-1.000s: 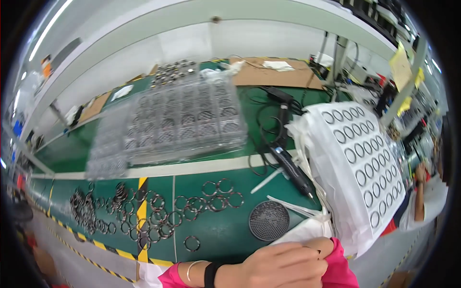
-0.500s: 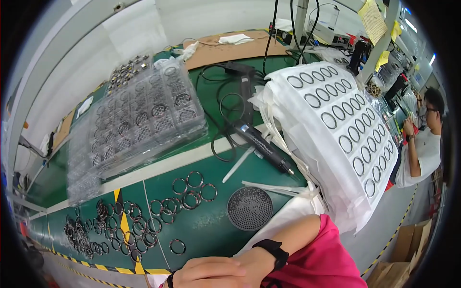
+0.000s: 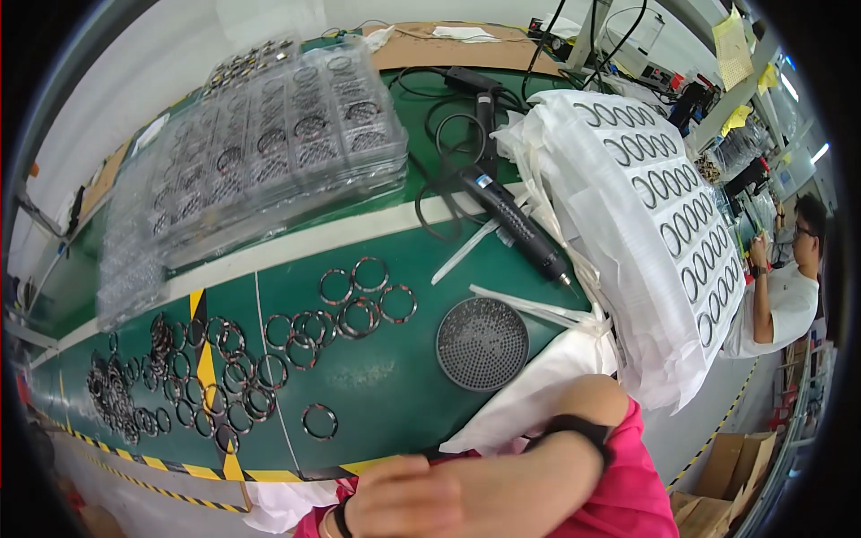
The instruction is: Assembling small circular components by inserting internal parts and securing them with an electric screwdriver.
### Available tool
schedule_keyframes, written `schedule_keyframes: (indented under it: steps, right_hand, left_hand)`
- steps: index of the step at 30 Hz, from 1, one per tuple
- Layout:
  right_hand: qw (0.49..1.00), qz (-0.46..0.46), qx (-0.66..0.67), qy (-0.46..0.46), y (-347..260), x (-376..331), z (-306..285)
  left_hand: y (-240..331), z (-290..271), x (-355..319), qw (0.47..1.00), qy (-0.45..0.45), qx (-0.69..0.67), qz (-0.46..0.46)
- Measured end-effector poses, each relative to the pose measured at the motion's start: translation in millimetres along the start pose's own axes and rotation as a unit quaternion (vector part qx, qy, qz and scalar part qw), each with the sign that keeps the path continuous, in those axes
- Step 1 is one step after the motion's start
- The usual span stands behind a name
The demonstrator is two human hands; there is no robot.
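Observation:
My left hand (image 3: 399, 498), with a dark band at its wrist, lies over my right hand (image 3: 493, 489) at the table's front edge. Motion smears the left fingers, and the right fingers are hidden beneath them. On the right wrist sits a black watch (image 3: 583, 435). I see no object in either hand. A single dark metal ring (image 3: 319, 421) lies just beyond them on the green table (image 3: 377, 381). Farther right is a round dark disc (image 3: 482, 344) dotted with small holes. Many loose rings (image 3: 238, 372) spread leftward, ending in a dense heap (image 3: 117, 394).
Clear plastic trays (image 3: 278, 134) holding rings are stacked at the back left. A corded electric screwdriver (image 3: 516, 224) lies mid-table beside white strips (image 3: 529, 307). To the right, white sheets (image 3: 628, 242) carry rows of rings. A co-worker (image 3: 780, 287) sits at the far right.
The view has shifted, so the table and rings appear higher and the trays farther up. My hands remain together at the front edge, now more blurred. The rings have not visibly been rearranged.

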State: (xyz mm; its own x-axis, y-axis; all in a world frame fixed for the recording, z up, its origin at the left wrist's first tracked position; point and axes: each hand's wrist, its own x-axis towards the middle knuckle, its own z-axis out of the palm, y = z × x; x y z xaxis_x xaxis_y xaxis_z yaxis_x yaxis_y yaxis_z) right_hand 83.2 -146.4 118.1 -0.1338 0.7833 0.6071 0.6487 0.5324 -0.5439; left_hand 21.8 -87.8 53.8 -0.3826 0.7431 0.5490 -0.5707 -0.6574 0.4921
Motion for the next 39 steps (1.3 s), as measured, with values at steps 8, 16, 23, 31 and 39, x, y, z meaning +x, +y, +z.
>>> schedule_keyframes:
  steps: [8,16,23,31,39]
  right_hand:
    - [0.905,0.302,-0.279,-0.110,-8,-33,-64]
    - [0.843,0.410,-0.291,-0.189,67,-88,-7]
    - [0.883,0.354,-0.249,-0.179,116,-67,7]
    - [0.970,0.226,-0.020,-0.084,159,-86,1]
    - [0.981,0.194,0.000,-0.025,167,-84,11]
  left_hand:
    - [-44,-84,-20,0.659,-0.702,0.256,-0.083]
    - [-43,-93,-20,0.684,-0.671,0.211,-0.195]
    - [-43,-98,-8,0.733,-0.566,0.140,-0.351]
    - [-49,-118,-14,0.811,-0.406,0.095,-0.411]
    - [-50,-114,-14,0.817,-0.376,0.077,-0.431]
